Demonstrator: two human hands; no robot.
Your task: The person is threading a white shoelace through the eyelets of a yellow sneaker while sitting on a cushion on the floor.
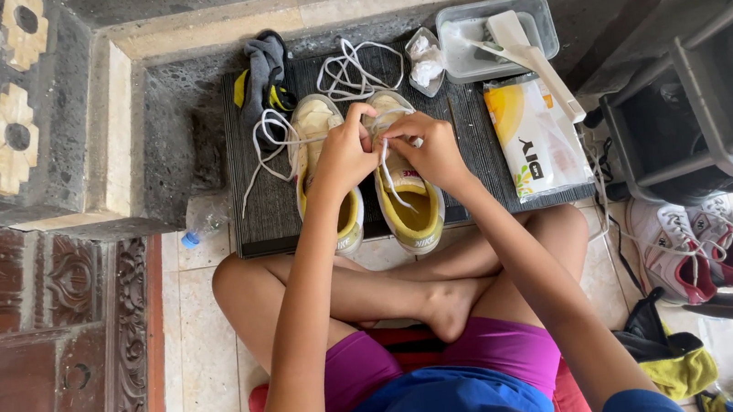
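On the dark ribbed mat (268, 210) in front of the crossed legs stand two pale shoes with yellow linings, side by side, toes pointing away, so both openings face the person. The left hand (344, 155) and right hand (433, 147) meet over the right shoe (409, 194), near its eyelets; each has its fingers curled shut, pinching a stretch of the white lace (391, 176), which hangs in a loop down into the shoe's mouth. Holding the lace from both sides keeps it taut at the eyelets. The left shoe (323, 160) sits touching or just beside its mate, its own lace (263, 149) trailing loose across the mat to the left. A spare lace (351, 70) lies coiled at the mat's far edge, beside a grey sock (264, 70). To the right, within reach, are a clear tub (457, 48) with a brush (533, 53) laid across it and a wipes pack (535, 136).
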